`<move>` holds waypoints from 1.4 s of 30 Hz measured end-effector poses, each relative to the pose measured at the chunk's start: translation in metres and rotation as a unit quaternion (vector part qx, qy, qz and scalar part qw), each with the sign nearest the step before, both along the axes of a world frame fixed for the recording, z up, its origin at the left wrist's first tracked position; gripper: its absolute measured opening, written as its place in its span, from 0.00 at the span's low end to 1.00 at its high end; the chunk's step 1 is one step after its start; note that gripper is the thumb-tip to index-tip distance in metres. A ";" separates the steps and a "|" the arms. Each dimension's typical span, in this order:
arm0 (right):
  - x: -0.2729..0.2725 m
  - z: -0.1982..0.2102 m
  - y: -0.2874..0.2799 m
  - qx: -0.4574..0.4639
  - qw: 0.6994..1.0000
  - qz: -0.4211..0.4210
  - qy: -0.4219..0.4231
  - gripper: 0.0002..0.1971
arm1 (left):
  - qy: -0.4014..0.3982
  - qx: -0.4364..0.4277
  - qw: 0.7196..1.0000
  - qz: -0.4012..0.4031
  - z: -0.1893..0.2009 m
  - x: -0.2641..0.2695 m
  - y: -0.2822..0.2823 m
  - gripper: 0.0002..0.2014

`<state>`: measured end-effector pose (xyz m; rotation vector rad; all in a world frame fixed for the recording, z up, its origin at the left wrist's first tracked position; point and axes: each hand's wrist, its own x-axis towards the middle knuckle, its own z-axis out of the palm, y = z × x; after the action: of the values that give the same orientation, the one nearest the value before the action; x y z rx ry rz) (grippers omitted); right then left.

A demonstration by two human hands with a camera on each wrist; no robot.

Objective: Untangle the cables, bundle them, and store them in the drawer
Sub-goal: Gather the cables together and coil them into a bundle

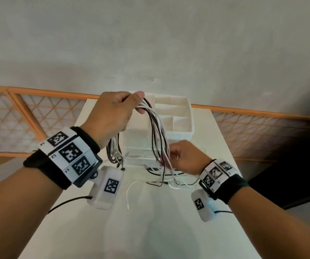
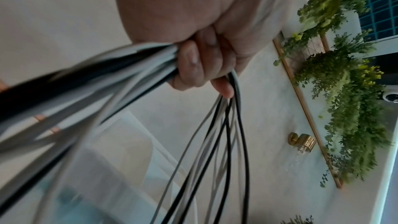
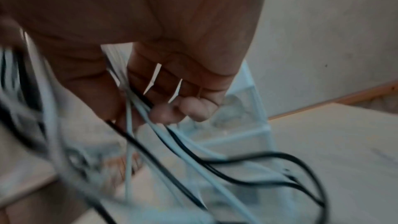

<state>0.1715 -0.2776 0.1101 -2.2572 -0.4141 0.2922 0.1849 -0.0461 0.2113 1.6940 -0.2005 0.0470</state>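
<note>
We see the right hand (image 1: 184,157) low and nearest to us, its fingers (image 3: 191,108) curled round several hanging strands of the black and white cables (image 1: 158,131), pinching them against the thumb. Below these fingers the loose cable ends trail down and lie curled on the white worktop (image 1: 150,230), one white end stretching toward us. In the right wrist view black and pale strands pass between thumb and fingers and loop away underneath; the picture is blurred there, so we cannot tell how many strands are held.

Higher and farther out, the left hand (image 1: 113,114) is raised, its fingers (image 2: 193,64) clenched round the top of the cables, which bend over the fingers like a loop. One side of the loop drops to the right hand; the other side hangs beneath the left palm, its ends dangling just above the worktop. The left wrist view shows the fingers wrapped tightly round the gathered strands, which fan out below them.

Just beyond both sets of fingers stands a white drawer organizer (image 1: 180,131) on the worktop, with open compartments on top and clear drawer fronts facing us; the hanging cables partly hide it. Beyond it rises a pale wall (image 1: 150,43) with an orange-framed lattice panel (image 1: 38,116) along its foot.
</note>
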 end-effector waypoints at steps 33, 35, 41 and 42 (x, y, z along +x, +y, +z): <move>-0.012 0.048 -0.067 -0.120 0.961 -0.246 -0.039 0.46 | 0.010 0.080 0.994 -0.071 0.003 -0.008 -0.011 0.26; -0.017 0.084 -0.029 -0.027 0.986 -0.144 -0.076 0.46 | -0.005 0.141 0.986 -0.093 0.004 -0.012 -0.019 0.26; -0.008 0.061 0.035 -0.096 0.977 -0.132 -0.134 0.18 | -0.039 0.236 0.962 -0.134 0.011 -0.026 -0.026 0.25; -0.001 0.043 0.027 -0.135 0.972 -0.157 -0.109 0.22 | -0.030 0.218 0.967 -0.125 0.012 -0.026 -0.020 0.26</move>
<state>0.1701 -0.2510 0.1534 -2.5898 -0.1263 -0.0706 0.1588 -0.0660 0.2230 2.0936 -0.4976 -0.1444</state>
